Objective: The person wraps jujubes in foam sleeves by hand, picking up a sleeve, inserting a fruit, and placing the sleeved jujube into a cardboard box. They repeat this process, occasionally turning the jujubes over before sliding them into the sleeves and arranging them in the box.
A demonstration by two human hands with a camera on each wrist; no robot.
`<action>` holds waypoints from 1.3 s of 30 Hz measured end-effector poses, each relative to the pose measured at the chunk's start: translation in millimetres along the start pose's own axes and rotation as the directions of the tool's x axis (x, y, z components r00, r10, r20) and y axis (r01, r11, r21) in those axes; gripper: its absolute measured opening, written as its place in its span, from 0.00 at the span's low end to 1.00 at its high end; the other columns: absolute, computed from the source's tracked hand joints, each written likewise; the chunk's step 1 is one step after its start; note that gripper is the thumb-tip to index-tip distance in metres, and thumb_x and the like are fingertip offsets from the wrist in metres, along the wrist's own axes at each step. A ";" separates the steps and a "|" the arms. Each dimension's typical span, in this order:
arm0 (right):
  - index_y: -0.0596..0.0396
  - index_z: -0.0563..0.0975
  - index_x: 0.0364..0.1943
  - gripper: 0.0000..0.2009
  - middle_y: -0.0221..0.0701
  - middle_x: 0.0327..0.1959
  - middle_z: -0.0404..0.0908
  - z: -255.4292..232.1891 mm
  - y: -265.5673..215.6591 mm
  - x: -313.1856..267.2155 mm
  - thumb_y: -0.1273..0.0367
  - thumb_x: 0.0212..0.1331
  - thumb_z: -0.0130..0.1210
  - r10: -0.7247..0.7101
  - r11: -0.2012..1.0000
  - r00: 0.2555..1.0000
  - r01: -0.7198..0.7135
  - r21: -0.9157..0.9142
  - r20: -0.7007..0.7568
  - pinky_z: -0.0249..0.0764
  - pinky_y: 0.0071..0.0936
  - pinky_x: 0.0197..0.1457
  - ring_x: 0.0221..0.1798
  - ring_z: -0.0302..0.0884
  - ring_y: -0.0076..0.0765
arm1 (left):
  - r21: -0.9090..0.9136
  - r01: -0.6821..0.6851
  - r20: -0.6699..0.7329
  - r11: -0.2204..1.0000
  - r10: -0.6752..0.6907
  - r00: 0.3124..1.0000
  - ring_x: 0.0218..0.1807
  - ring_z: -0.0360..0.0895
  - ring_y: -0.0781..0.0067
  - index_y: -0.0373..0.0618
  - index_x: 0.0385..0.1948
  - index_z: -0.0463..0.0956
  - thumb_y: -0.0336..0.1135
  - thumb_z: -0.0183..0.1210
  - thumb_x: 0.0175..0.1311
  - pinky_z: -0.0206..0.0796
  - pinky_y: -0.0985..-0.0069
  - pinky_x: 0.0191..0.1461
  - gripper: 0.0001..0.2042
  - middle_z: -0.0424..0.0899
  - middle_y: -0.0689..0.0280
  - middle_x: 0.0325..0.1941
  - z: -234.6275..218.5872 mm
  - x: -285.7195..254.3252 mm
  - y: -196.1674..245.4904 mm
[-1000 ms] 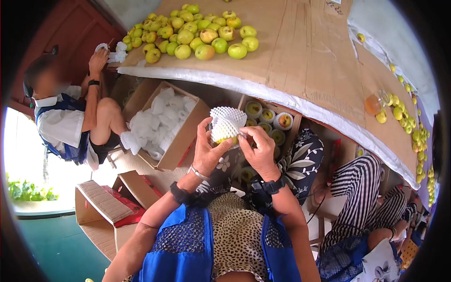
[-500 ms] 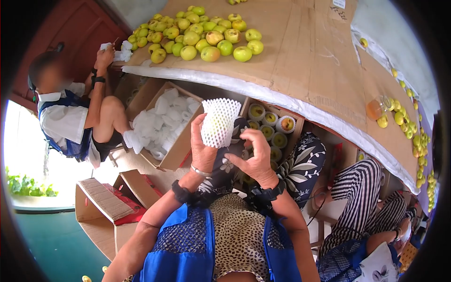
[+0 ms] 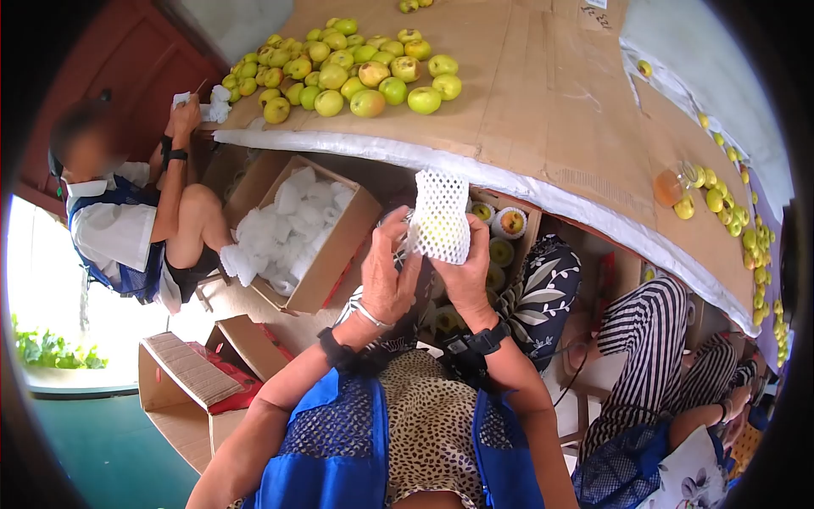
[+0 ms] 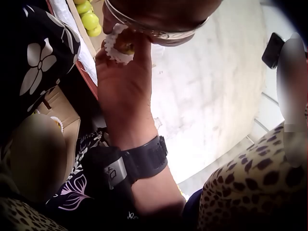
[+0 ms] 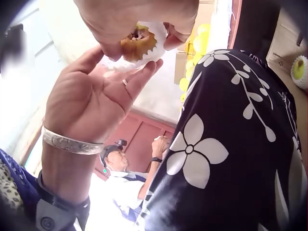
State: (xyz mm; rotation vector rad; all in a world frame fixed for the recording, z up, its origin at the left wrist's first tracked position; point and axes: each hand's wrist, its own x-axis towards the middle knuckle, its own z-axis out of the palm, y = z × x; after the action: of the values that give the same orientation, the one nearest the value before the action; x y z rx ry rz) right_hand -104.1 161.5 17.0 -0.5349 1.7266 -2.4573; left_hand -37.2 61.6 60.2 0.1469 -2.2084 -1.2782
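Note:
A yellow-green apple [image 5: 134, 47] sits inside a white foam net sleeve [image 3: 442, 216], its brownish blossom end showing at the sleeve's scalloped rim in the right wrist view. The sleeve's other end stands up loose above the fruit in the head view. My right hand [image 3: 464, 284] grips the sleeved apple near its base, thumb and fingers around it. Beside it on the left is my left hand [image 3: 390, 276], palm turned toward the fruit and fingers fairly straight, with fingertips at the sleeve [image 5: 149, 55].
A carton [image 3: 335, 254] of white foam sleeves [image 3: 292, 220] stands left of my hands. Sleeved apples [image 3: 512, 222] fill a box under the table edge. Loose apples [image 3: 367, 103] lie on the cardboard-covered table [image 3: 543, 110]. One person [image 3: 110, 212] sits at left, another [image 3: 653, 356] at right.
The loose sleeve end was first handled by both hands, then stood upright in my left hand. Now the sleeved apple has passed rightward into my right hand, and my left hand has loosened.

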 end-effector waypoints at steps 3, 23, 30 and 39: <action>0.59 0.62 0.49 0.26 0.30 0.44 0.70 -5.7 4.8 0.5 0.78 0.43 0.60 0.081 0.979 0.996 -0.087 0.183 0.039 0.68 0.22 0.53 0.50 0.69 0.24 | 0.314 -0.128 0.103 0.941 0.101 0.990 0.41 0.75 0.64 0.39 0.36 0.68 0.19 0.53 0.49 0.68 0.72 0.43 0.11 0.73 0.55 0.45 -12.4 4.6 -2.5; 0.58 0.62 0.54 0.24 0.29 0.49 0.71 -0.7 8.3 -2.6 0.74 0.53 0.57 0.342 0.770 0.889 -0.451 0.450 0.306 0.70 0.18 0.49 0.50 0.69 0.20 | -0.138 0.078 -0.099 0.987 -0.092 0.991 0.48 0.70 0.75 0.40 0.50 0.67 0.34 0.49 0.63 0.59 0.77 0.53 0.15 0.74 0.63 0.45 -28.0 29.8 0.7; 0.56 0.63 0.52 0.23 0.26 0.46 0.70 -4.1 15.1 -5.4 0.75 0.51 0.59 0.349 0.796 0.858 -0.484 0.364 0.378 0.68 0.16 0.48 0.48 0.67 0.17 | -0.513 0.369 0.195 0.776 -0.313 0.930 0.48 0.70 0.77 0.39 0.54 0.65 0.39 0.42 0.67 0.63 0.78 0.52 0.18 0.73 0.66 0.44 -14.1 31.8 -18.9; 0.57 0.66 0.48 0.18 0.25 0.43 0.72 -3.4 13.5 -7.3 0.76 0.52 0.56 0.299 0.822 0.874 -0.440 0.362 0.383 0.69 0.14 0.45 0.44 0.69 0.15 | -0.291 0.190 0.078 0.937 -0.175 0.981 0.45 0.71 0.73 0.39 0.46 0.68 0.31 0.43 0.60 0.63 0.76 0.51 0.14 0.72 0.62 0.45 -16.5 21.2 -53.0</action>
State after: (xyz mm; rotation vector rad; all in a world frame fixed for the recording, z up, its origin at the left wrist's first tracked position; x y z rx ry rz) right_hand -100.1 161.7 1.8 -0.4435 0.9905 -2.2206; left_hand -55.8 12.9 31.7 0.2077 -2.0507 -1.7191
